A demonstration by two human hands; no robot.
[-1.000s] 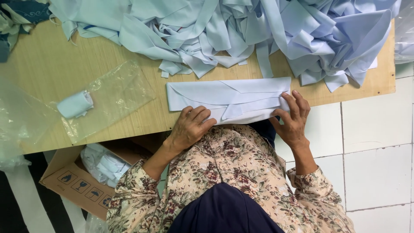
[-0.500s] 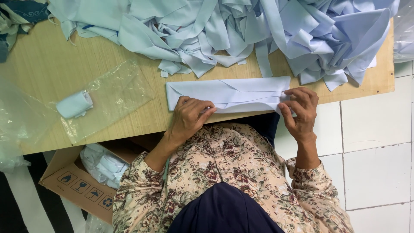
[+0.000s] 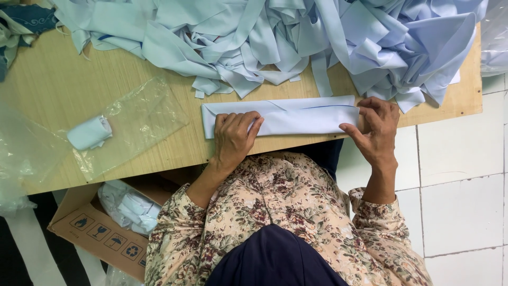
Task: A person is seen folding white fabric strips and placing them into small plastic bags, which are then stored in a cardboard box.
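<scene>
Your left hand [image 3: 235,136] is pressing flat on the folded pale blue cloth [image 3: 296,117] at the wooden table [image 3: 132,79] edge; your right hand [image 3: 377,130], at 3 o'clock, is pinching its end.

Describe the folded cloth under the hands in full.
The folded cloth is pale blue and smooth, a long narrow strip lying flat along the near edge of the wooden table. Diagonal creases and a thin darker line cross its top. The left hand presses on its left part; the right hand pinches its right end. The loose pile lies just behind.
</scene>
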